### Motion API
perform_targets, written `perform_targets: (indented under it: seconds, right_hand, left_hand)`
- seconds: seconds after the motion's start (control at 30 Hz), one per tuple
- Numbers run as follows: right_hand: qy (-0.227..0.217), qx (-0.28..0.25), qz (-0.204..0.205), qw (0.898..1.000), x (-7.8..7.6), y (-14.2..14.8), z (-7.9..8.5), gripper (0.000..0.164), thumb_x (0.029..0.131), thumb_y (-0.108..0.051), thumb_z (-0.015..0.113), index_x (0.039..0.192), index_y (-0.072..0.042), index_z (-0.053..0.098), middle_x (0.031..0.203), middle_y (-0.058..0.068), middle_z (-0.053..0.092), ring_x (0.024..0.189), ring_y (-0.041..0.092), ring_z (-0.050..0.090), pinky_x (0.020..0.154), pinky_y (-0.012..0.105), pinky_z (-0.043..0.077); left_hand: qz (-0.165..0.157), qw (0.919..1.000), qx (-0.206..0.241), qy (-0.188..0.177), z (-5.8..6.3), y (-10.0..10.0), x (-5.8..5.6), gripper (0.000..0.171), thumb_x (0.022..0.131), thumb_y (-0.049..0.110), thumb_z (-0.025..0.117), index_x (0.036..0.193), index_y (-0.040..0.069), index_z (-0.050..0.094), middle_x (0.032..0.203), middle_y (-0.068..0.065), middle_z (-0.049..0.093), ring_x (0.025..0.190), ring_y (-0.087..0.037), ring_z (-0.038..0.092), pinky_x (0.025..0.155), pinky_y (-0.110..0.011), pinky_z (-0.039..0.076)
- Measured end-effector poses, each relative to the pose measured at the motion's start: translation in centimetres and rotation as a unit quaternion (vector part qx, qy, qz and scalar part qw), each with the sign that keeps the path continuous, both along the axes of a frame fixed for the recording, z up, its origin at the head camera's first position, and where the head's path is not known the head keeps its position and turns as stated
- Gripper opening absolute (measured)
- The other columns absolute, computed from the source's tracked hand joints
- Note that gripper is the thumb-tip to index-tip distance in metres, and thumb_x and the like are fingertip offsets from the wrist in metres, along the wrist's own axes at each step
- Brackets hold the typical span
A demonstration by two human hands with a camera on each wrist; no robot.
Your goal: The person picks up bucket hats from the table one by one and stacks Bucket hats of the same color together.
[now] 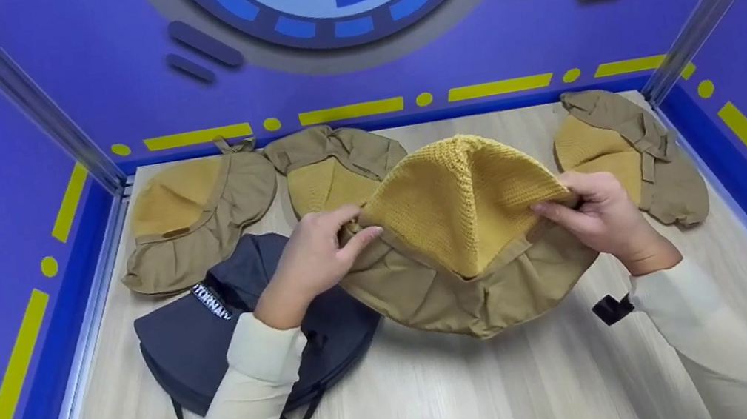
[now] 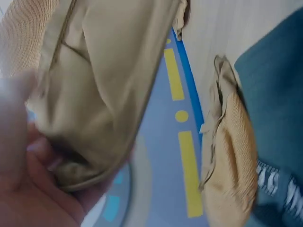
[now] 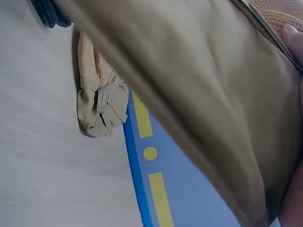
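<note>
A sun hat with a mustard knitted crown and a tan cloth brim is held up over the table, its crown folded inward along a ridge. My left hand pinches its left edge between thumb and fingers. On the other side my right hand pinches the right edge, thumb on the knit. The tan brim fills much of the left wrist view, with the fingers curled behind it. In the right wrist view the brim hides most of the right hand.
Similar tan and mustard hats lie at the back left, back middle and back right. A dark navy hat with white lettering and straps lies beneath my left forearm. Blue panels wall the wooden table.
</note>
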State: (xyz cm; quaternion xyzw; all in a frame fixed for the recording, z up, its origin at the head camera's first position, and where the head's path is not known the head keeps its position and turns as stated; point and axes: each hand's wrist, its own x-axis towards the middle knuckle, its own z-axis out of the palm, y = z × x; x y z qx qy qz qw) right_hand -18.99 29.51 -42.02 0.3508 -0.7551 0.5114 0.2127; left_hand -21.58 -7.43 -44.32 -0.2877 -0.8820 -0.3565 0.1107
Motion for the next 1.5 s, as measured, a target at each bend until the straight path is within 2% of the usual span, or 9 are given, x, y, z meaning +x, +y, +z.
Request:
perform_targets:
  seconds: [0.1,0.37,0.53,0.67,0.83,1.0,1.2,1.37,1.5]
  right_hand:
    - [-0.022,0.003,-0.017,1.0,0.0,0.5,-0.3,0.025,0.069,0.021,0.068,0.087,0.004,0.071,0.08,0.008,0.07,0.071,0.006,0.062,0.063,0.015,0.048]
    - [-0.079,0.084,-0.148,0.982,-1.0,3.1,-2.9,0.026,0.073,0.003,0.076,0.097,-0.004,0.068,0.08,0.001,0.067,0.066,0.001,0.055,0.057,0.015,0.041]
    - [-0.115,0.157,-0.181,0.964,-1.4,5.1,-3.8,0.059,0.07,-0.015,0.084,0.123,-0.02,0.059,0.094,0.002,0.067,0.077,0.006,0.058,0.064,0.017,0.042]
    - [-0.141,0.203,-0.198,0.949,-1.2,5.8,-4.3,0.096,0.062,-0.032,0.088,0.143,-0.032,0.037,0.116,0.008,0.062,0.099,0.019,0.058,0.08,0.03,0.044]
    - [-0.111,0.261,-0.207,0.936,-1.1,6.8,-5.9,0.094,0.06,-0.04,0.087,0.142,-0.029,0.041,0.133,0.006,0.056,0.119,0.029,0.053,0.096,0.044,0.041]
    - [-0.164,0.29,-0.191,0.923,-1.0,7.9,-8.5,0.081,0.065,-0.045,0.083,0.136,-0.025,0.051,0.132,0.001,0.057,0.124,0.027,0.05,0.101,0.044,0.038]
    - [-0.207,0.314,-0.174,0.91,-0.9,8.6,-11.5,0.084,0.066,-0.048,0.081,0.137,-0.015,0.05,0.133,0.006,0.057,0.125,0.03,0.049,0.1,0.048,0.039]
    - [-0.223,0.327,-0.173,0.902,-1.0,8.3,-13.3,0.087,0.067,-0.05,0.08,0.137,-0.01,0.047,0.135,0.01,0.054,0.127,0.033,0.047,0.102,0.049,0.037]
    - [-0.237,0.345,-0.183,0.889,-1.2,7.9,-14.2,0.089,0.068,-0.051,0.079,0.139,-0.009,0.045,0.138,0.015,0.05,0.128,0.036,0.044,0.101,0.056,0.032]
  left_hand:
    - [-0.016,0.9986,0.05,-0.013,-0.5,0.3,0.1,0.034,0.088,0.042,0.061,0.069,0.018,0.046,0.057,0.009,0.031,0.048,-0.007,0.033,0.048,-0.022,0.029]
    - [0.016,0.9976,0.066,-0.011,-1.6,2.0,-0.1,0.025,0.088,0.043,0.06,0.077,0.021,0.056,0.058,0.01,0.036,0.051,-0.006,0.036,0.05,-0.022,0.032]
    - [0.035,0.9974,0.061,-0.016,-2.8,3.9,-0.2,0.031,0.088,0.045,0.06,0.071,0.02,0.053,0.055,0.009,0.033,0.05,-0.006,0.036,0.048,-0.023,0.029]
    - [0.046,0.9971,0.052,-0.032,-3.8,5.4,-0.2,0.032,0.089,0.045,0.059,0.071,0.019,0.053,0.055,0.008,0.033,0.05,-0.007,0.036,0.049,-0.024,0.03]
    - [0.065,0.995,0.02,-0.074,-4.8,7.5,0.1,0.024,0.089,0.044,0.059,0.087,0.02,0.064,0.058,0.006,0.045,0.056,-0.01,0.045,0.055,-0.028,0.04]
    - [0.085,0.9907,-0.04,-0.099,-6.3,9.2,0.5,0.028,0.088,0.038,0.064,0.11,0.021,0.06,0.07,-0.001,0.061,0.067,-0.017,0.057,0.064,-0.037,0.048]
    - [0.059,0.9814,-0.163,-0.082,-8.0,10.4,1.3,0.047,0.079,0.038,0.073,0.119,0.022,0.056,0.1,-0.002,0.063,0.091,-0.023,0.061,0.079,-0.039,0.048]
    - [0.065,0.9533,-0.294,-0.029,-9.1,10.9,2.0,0.061,0.067,0.056,0.076,0.114,0.022,0.06,0.106,-0.004,0.055,0.098,-0.025,0.05,0.082,-0.04,0.037]
    - [0.075,0.9297,-0.36,-0.009,-9.9,11.2,2.3,0.074,0.063,0.065,0.073,0.12,0.019,0.059,0.111,-0.006,0.054,0.106,-0.028,0.045,0.093,-0.045,0.031]
